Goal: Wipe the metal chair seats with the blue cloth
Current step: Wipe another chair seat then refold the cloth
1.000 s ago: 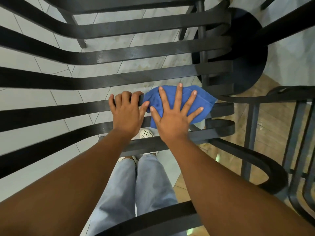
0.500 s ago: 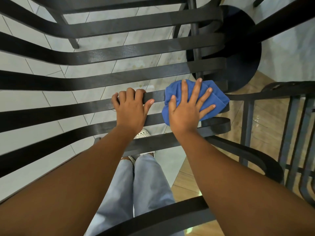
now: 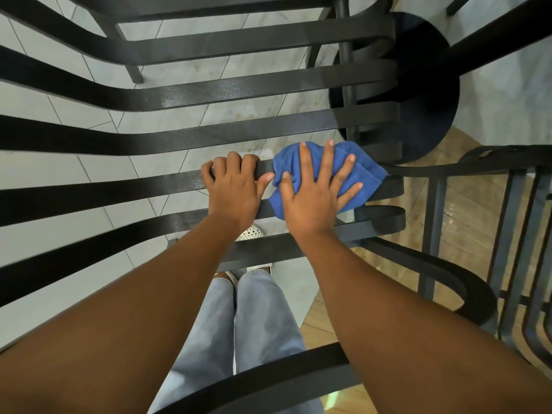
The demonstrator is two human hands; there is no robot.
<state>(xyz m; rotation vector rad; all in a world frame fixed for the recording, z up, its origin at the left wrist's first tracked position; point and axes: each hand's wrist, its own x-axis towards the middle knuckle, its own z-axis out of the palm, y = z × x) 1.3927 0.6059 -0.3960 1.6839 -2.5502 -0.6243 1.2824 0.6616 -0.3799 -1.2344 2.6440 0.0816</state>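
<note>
While the right hand (image 3: 313, 198) presses flat with fingers spread wide, the blue cloth (image 3: 363, 171) lies bunched under its palm and fingers, on a dark slat of the metal chair seat (image 3: 179, 138). Just beside the right thumb, the left hand (image 3: 233, 186) grips the same slat, fingers curled over its far edge.

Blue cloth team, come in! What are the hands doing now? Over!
Right hand flat on blue cloth, pressing it onto a seat slat. Left hand curled round same slat. Nothing in the way.
</note>
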